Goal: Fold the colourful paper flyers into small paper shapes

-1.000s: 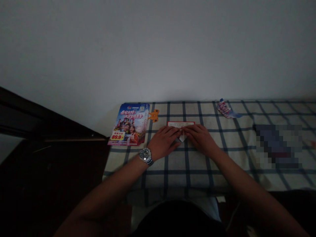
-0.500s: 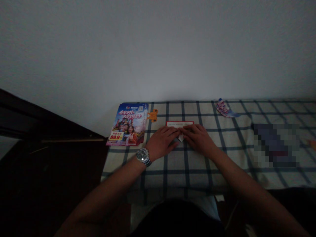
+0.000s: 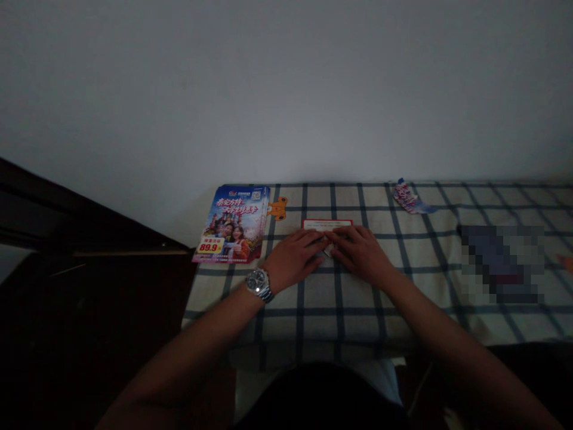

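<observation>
Both my hands lie on a red-and-white sheet of paper [image 3: 326, 225] in the middle of a checked tablecloth [image 3: 358, 298]. My left hand [image 3: 293, 258], with a metal watch [image 3: 258, 283] on its wrist, presses flat on the paper's left part, fingers stretched toward the centre. My right hand [image 3: 360, 253] presses the right part, its fingertips meeting the left hand's. Only the paper's far red-edged strip and a small white bit between the fingers show; the rest is hidden under my hands.
A stack of colourful flyers [image 3: 233, 223] lies at the table's far left corner, with a small orange figure [image 3: 278, 208] beside it. A folded paper piece [image 3: 409, 197] lies at the back right. A blurred patch [image 3: 504, 263] covers something at the right. A white wall stands behind.
My fingers have drawn closer over the paper's centre, so less of the white folded tip shows between them. The hands stay in the same place.
</observation>
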